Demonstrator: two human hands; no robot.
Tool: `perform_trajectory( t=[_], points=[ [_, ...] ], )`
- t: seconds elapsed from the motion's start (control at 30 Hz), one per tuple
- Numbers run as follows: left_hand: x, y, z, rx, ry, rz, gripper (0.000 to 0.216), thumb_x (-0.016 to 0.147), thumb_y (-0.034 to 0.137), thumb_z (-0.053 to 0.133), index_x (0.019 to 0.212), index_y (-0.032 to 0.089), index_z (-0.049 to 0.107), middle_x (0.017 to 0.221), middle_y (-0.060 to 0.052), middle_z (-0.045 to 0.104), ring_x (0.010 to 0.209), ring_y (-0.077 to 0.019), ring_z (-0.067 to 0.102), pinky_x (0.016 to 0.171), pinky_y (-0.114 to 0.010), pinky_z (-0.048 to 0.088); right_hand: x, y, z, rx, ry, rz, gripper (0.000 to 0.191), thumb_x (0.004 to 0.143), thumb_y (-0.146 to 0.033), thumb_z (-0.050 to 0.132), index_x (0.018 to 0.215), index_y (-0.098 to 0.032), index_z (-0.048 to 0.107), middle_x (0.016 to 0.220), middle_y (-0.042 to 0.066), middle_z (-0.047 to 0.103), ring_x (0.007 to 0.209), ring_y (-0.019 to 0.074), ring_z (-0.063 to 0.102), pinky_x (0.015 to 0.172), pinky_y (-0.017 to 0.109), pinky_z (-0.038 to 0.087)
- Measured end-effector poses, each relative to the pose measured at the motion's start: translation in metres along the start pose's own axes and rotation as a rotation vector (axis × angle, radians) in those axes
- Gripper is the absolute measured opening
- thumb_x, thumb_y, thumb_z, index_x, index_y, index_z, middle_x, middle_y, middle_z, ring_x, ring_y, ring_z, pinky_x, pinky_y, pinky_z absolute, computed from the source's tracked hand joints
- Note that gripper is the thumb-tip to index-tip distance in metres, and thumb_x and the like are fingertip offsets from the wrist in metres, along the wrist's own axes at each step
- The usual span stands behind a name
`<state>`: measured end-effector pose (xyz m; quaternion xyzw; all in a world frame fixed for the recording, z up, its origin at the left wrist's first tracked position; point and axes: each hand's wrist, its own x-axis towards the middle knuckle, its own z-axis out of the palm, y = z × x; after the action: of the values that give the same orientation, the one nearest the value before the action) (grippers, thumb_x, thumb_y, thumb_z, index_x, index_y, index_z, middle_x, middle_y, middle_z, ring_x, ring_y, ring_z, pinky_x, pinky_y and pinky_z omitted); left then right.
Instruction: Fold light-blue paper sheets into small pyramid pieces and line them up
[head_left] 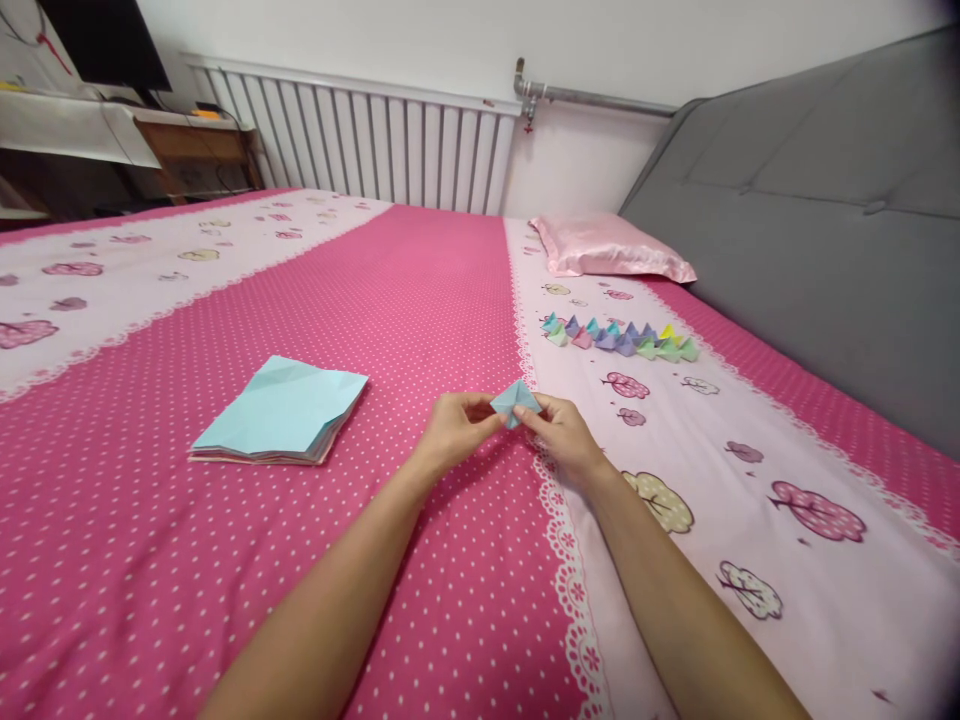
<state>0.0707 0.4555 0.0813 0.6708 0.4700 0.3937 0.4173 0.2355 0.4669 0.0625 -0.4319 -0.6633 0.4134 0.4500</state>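
Both my hands meet over the pink dotted bedsheet and pinch a small folded light-blue paper piece. My left hand grips its left side with closed fingers. My right hand grips its right side the same way. To the left lies a stack of square coloured papers with a creased light-blue sheet on top. Further back on the right, a row of several small folded paper shapes in pastel colours lies on the pale band of the sheet.
A pink satin pillow rests near the grey padded headboard on the right. A white radiator runs along the far wall. A desk with a dark screen stands at the far left.
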Motion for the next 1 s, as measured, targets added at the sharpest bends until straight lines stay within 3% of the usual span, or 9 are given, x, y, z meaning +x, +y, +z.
perform_trajectory(
  t=[0.13,0.23,0.33,0.47,0.73,0.9,1.0],
  points=[
    [-0.001,0.002,0.001,-0.194,0.038,-0.083,0.026,0.073,0.030,0.060,0.085,0.008,0.068,0.076,-0.008,0.069,0.063,-0.0131,0.061,0.062,-0.024,0.047,-0.003,-0.005,0.003,0.184,-0.031,0.108,0.023,0.072,-0.036,0.064,0.082,-0.015,0.063,0.071,0.000,0.064,0.061,0.0113,0.056,0.057,0.023,0.044],
    [-0.001,0.001,0.001,-0.317,0.047,-0.169,0.021,0.069,0.024,0.065,0.080,0.006,0.067,0.070,-0.008,0.068,0.057,-0.0107,0.059,0.060,-0.024,0.047,-0.005,-0.009,0.003,0.267,-0.036,0.144,0.028,0.067,-0.034,0.068,0.087,-0.015,0.063,0.073,0.001,0.065,0.060,0.0107,0.057,0.057,0.022,0.044],
    [-0.001,0.000,0.001,-0.426,0.045,-0.238,0.018,0.063,0.016,0.068,0.078,0.006,0.066,0.066,-0.007,0.066,0.056,-0.0098,0.058,0.060,-0.023,0.046,-0.005,-0.012,0.001,0.302,-0.012,0.180,0.030,0.064,-0.032,0.070,0.087,-0.014,0.064,0.061,-0.002,0.062,0.048,0.0070,0.050,0.047,0.019,0.038],
    [-0.002,0.004,0.001,-0.498,0.077,-0.234,0.020,0.061,0.012,0.066,0.081,0.006,0.067,0.063,-0.005,0.065,0.055,-0.0087,0.057,0.059,-0.022,0.046,-0.004,-0.014,-0.003,0.352,0.002,0.235,0.031,0.063,-0.028,0.070,0.091,-0.014,0.066,0.052,-0.004,0.059,0.043,0.0063,0.049,0.043,0.018,0.036],
    [0.000,0.005,0.000,-0.480,0.107,-0.197,0.019,0.060,0.012,0.060,0.074,0.010,0.072,0.060,-0.004,0.067,0.053,-0.0098,0.057,0.060,-0.023,0.046,-0.003,-0.017,-0.005,0.479,-0.005,0.319,0.018,0.064,-0.021,0.062,0.079,-0.015,0.070,0.052,0.000,0.064,0.046,0.0089,0.057,0.048,0.018,0.044],
    [-0.001,0.004,-0.001,-0.300,0.116,-0.142,0.021,0.063,0.011,0.055,0.074,0.009,0.073,0.058,-0.005,0.066,0.051,-0.0095,0.054,0.053,-0.021,0.042,-0.003,-0.016,-0.006,0.466,-0.039,0.236,0.021,0.070,-0.027,0.054,0.073,-0.014,0.070,0.053,0.003,0.064,0.049,0.0111,0.058,0.050,0.020,0.045],
    [-0.003,0.008,-0.002,-0.264,0.103,-0.150,0.019,0.065,0.015,0.057,0.073,0.008,0.072,0.058,-0.006,0.065,0.051,-0.0106,0.055,0.051,-0.022,0.041,-0.003,-0.014,-0.004,0.323,-0.005,0.138,0.016,0.068,-0.030,0.065,0.071,-0.014,0.067,0.058,0.002,0.065,0.050,0.0101,0.057,0.051,0.021,0.044]
  ],
)
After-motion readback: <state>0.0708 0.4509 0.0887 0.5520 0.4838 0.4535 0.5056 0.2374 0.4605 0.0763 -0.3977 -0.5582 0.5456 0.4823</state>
